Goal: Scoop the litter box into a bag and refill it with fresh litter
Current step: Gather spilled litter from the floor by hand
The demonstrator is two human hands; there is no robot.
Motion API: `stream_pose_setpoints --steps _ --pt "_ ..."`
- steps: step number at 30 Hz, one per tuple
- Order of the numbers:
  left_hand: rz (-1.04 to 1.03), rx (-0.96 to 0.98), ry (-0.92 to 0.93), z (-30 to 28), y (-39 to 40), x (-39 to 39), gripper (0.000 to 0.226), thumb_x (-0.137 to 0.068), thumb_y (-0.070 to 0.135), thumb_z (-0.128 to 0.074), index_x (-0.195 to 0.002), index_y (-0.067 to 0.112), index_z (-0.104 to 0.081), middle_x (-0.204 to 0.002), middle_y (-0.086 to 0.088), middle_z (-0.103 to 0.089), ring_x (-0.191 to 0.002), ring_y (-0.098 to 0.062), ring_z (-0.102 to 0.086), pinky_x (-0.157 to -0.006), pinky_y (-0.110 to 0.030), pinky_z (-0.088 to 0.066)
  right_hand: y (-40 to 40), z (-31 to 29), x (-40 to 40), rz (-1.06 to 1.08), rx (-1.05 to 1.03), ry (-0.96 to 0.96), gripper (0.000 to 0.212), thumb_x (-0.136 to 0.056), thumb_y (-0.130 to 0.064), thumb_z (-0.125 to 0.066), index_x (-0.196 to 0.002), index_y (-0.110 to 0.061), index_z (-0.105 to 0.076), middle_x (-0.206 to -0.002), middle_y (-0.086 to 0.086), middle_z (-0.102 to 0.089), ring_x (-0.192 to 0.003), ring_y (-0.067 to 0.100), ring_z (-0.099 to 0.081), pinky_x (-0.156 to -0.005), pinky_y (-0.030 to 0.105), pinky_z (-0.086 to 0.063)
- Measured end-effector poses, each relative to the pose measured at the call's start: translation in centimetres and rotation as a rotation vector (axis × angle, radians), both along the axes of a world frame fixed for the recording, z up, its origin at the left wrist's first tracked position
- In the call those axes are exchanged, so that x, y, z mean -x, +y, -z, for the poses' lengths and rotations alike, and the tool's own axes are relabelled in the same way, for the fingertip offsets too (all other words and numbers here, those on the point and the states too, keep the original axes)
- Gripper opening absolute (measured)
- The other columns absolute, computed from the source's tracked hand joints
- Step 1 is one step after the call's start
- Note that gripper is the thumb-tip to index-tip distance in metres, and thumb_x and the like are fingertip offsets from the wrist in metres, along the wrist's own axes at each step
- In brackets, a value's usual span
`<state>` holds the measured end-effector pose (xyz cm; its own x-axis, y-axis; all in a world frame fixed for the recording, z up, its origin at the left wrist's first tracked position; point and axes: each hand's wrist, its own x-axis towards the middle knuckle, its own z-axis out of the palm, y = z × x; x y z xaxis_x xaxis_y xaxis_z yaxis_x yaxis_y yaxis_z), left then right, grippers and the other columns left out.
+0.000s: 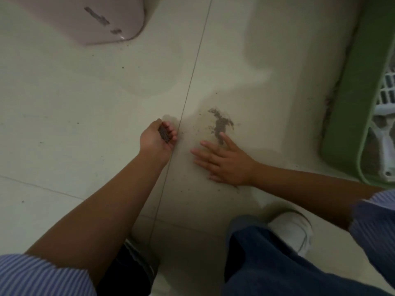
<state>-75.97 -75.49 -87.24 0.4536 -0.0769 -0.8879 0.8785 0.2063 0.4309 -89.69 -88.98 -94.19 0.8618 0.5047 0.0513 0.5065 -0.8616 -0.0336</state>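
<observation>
From the head camera I see my left hand (157, 136) cupped palm-up around a dark pinch of litter (164, 133). My right hand (224, 162) lies flat on the floor (85, 116), fingers spread, forefinger touching a spilled litter smear (221, 124). The green litter box (350, 107) is cut off at the right edge, a white scoop (385, 133) only partly visible inside. A pink object (89, 18) is cropped at the top.

floor tiles (85, 124): smooth, faintly glossy | spilled litter (221, 124): gritty, matt grains | litter box (350, 116): green smooth plastic | scoop (386, 133): white, probably plastic | sleeve (42, 276): striped cloth
</observation>
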Motion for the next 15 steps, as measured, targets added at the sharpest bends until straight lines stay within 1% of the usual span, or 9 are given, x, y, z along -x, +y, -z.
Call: stream_pose_setpoints --steps 1,3,6,8,9,10,11,13,15 --pt "-0.007 0.002 0.003 0.0 0.0 0.1 0.041 -0.1 0.019 -0.026 -0.062 0.012 -0.039 -0.033 0.004 -0.044 -0.027 -0.008 -0.042 -0.034 -0.011 -0.032 -0.3 -0.1 -1.0 0.009 0.016 0.006 0.051 -0.098 -0.037 -0.007 -0.133 -0.014 -0.036 -0.134 0.003 -0.055 -0.144 0.029 0.009 -0.112 0.051 0.011" --pt "-0.022 0.001 0.006 0.1 0.2 0.3 0.04 -0.1 0.018 -0.027 -0.062 0.012 -0.039 -0.033 0.004 -0.044 -0.027 -0.008 -0.042 -0.034 -0.01 -0.032 -1.0 -0.4 -2.9 0.059 0.051 0.009 0.051 -0.098 -0.04 -0.008 -0.131 -0.014 -0.037 -0.132 0.006 -0.057 -0.141 0.034 -0.009 -0.112 0.052 0.011" --pt "-0.039 -0.003 -0.015 -0.2 0.3 0.1 0.04 -0.1 0.018 -0.028 -0.062 0.011 -0.04 -0.033 0.004 -0.045 -0.027 -0.008 -0.043 -0.034 -0.01 -0.033 -2.0 -0.9 -4.9 0.137 0.076 -0.053 0.046 -0.096 -0.042 -0.024 -0.13 -0.014 -0.038 -0.135 0.006 -0.052 -0.144 0.032 0.0 -0.111 0.054 0.004" --pt "-0.047 -0.01 -0.026 -0.3 0.6 -0.1 0.039 -0.1 0.017 -0.029 -0.063 0.011 -0.04 -0.033 0.004 -0.045 -0.027 -0.008 -0.043 -0.034 -0.01 -0.033 -2.7 -1.4 -5.8 0.198 0.093 -0.109 0.05 -0.087 -0.04 -0.04 -0.128 -0.012 -0.039 -0.134 0.009 -0.053 -0.138 0.035 -0.018 -0.106 0.057 -0.009" --pt "-0.05 -0.013 -0.033 -0.3 0.8 -0.1 0.039 -0.1 0.017 -0.028 -0.063 0.011 -0.04 -0.033 0.004 -0.045 -0.027 -0.008 -0.043 -0.034 -0.009 -0.033 -2.9 -1.6 -6.0 0.23 0.081 -0.127 0.051 -0.085 -0.04 -0.041 -0.127 -0.011 -0.039 -0.134 0.01 -0.053 -0.132 0.034 -0.026 -0.104 0.058 -0.012" --pt "-0.056 -0.015 -0.041 -0.3 0.9 -0.2 0.039 -0.1 0.017 -0.028 -0.063 0.011 -0.04 -0.033 0.004 -0.045 -0.027 -0.008 -0.043 -0.034 -0.009 -0.034 -2.8 -1.8 -5.9 0.247 0.052 -0.144 0.051 -0.087 -0.041 -0.039 -0.127 -0.01 -0.038 -0.136 0.012 -0.049 -0.132 0.035 -0.026 -0.104 0.059 -0.011" --pt "-0.063 -0.015 -0.048 -0.3 1.1 -0.3 0.039 -0.1 0.017 -0.028 -0.064 0.01 -0.04 -0.033 0.004 -0.045 -0.027 -0.008 -0.043 -0.034 -0.009 -0.034 -2.4 -1.8 -5.4 0.236 0.006 -0.16 0.049 -0.091 -0.042 -0.033 -0.128 -0.01 -0.037 -0.138 0.012 -0.041 -0.137 0.036 -0.018 -0.107 0.058 -0.006" --pt "-0.079 -0.01 -0.049 -0.3 1.4 -0.5 0.039 -0.1 0.016 -0.027 -0.064 0.01 -0.04 -0.033 0.003 -0.045 -0.027 -0.008 -0.043 -0.034 -0.009 -0.033 -1.1 -1.2 -3.6 0.118 -0.038 -0.128 0.053 -0.096 -0.047 -0.015 -0.132 -0.012 -0.033 -0.145 0.012 -0.024 -0.143 0.031 0.003 -0.111 0.055 0.007" --pt "-0.084 -0.008 -0.047 -0.3 1.5 -0.5 0.039 -0.1 0.016 -0.027 -0.063 0.009 -0.04 -0.032 0.003 -0.045 -0.026 -0.008 -0.043 -0.033 -0.008 -0.033 -0.4 -0.6 -2.1 -0.008 -0.007 -0.044 0.06 -0.094 -0.051 -0.004 -0.135 -0.015 -0.03 -0.154 0.014 -0.005 -0.143 0.027 0.013 -0.111 0.054 0.013"
